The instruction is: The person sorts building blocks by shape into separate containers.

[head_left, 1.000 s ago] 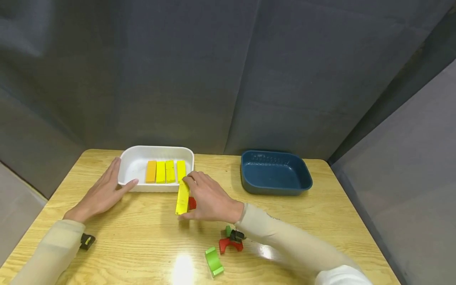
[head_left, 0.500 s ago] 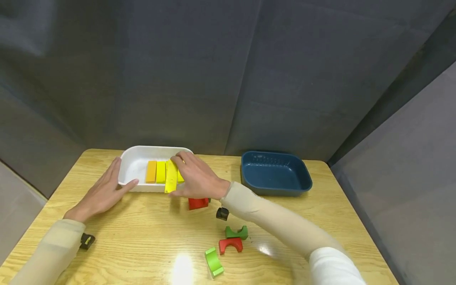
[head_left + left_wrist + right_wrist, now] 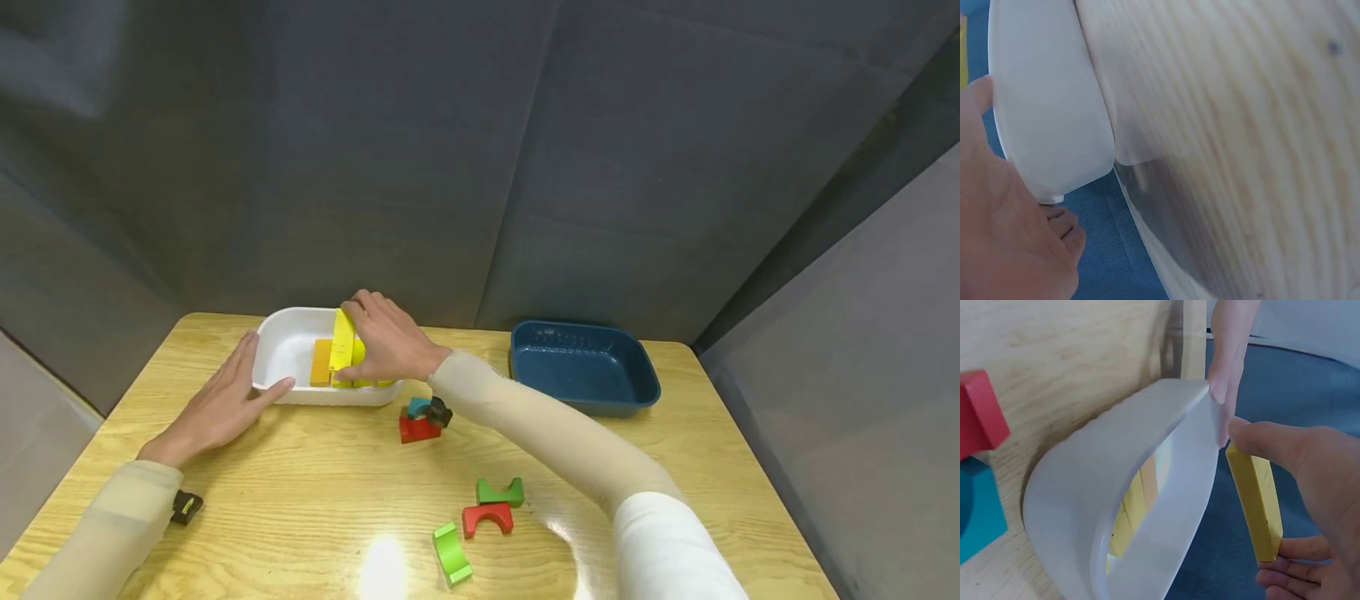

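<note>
A yellow rectangular block (image 3: 1256, 503) is pinched lengthwise between the thumb and fingers of my right hand (image 3: 388, 337), over the white tray (image 3: 285, 354). Inside that tray lie an orange block (image 3: 321, 362) and several yellow blocks, partly covered by the right hand in the head view. My left hand (image 3: 217, 400) rests against the tray's left end, thumb at the front rim and fingers straight along the side. In the left wrist view the tray's outer wall (image 3: 1047, 94) shows beside the left palm.
A dark blue tray (image 3: 585, 367) stands at the back right. Between the trays and nearer lie a red block (image 3: 418, 430) and a teal block (image 3: 418, 407). Farther forward are a green arch block (image 3: 500, 492), a red arch block (image 3: 487, 518) and a light green arch block (image 3: 452, 554).
My right hand has carried the yellow block leftward and back, from the tray's front right corner to over its middle. The left hand has stayed at the tray's left end.
</note>
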`<state>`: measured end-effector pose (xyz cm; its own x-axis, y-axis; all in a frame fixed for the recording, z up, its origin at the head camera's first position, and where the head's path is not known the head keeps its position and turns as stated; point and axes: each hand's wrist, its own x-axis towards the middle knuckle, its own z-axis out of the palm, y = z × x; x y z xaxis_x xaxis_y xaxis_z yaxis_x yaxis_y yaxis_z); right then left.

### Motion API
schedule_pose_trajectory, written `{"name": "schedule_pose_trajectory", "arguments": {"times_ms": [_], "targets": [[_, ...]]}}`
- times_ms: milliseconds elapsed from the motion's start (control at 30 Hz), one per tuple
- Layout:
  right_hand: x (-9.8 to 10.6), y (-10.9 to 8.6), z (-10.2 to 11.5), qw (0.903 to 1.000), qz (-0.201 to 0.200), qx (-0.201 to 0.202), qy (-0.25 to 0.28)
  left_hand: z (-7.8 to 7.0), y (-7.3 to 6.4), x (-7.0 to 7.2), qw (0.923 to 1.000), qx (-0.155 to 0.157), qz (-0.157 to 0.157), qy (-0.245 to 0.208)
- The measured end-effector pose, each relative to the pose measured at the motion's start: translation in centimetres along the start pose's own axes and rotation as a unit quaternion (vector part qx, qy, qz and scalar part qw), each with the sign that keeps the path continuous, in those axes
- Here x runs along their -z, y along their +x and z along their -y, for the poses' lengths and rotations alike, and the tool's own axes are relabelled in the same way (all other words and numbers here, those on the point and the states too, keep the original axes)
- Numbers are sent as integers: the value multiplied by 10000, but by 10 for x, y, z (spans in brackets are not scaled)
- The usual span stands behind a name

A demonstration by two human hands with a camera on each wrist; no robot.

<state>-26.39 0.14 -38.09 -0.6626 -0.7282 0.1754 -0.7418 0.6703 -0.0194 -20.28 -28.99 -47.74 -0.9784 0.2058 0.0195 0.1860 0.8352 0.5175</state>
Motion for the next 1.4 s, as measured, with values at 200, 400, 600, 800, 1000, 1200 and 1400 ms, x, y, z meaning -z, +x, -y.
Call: {"name": "schedule_pose_trajectory", "arguments": {"times_ms": [200, 400, 600, 800, 1000, 1200, 1400], "targets": [[-10, 23, 0, 9998, 182, -37, -85, 0, 0, 0, 10000, 4, -14, 10], [-23, 43, 5, 9989, 402, -52, -239, -1, -1, 1, 10000, -30, -37, 19], [-36, 60, 13, 9974, 490, -10, -520, -2, -2, 1, 10000, -31, -30, 40], [-48, 76, 18, 9956, 611, 87, -711, -1, -2, 2, 10000, -20, -11, 53], [-62, 86, 19, 9944, 727, 125, -759, -1, -1, 1, 10000, -33, -35, 28], [-66, 92, 24, 9926, 888, 92, -821, -2, -3, 0, 10000, -45, -68, -1], [-75, 102, 28, 9891, 1045, 125, -1026, -2, -3, 2, 9999, -97, -110, -18]]}}
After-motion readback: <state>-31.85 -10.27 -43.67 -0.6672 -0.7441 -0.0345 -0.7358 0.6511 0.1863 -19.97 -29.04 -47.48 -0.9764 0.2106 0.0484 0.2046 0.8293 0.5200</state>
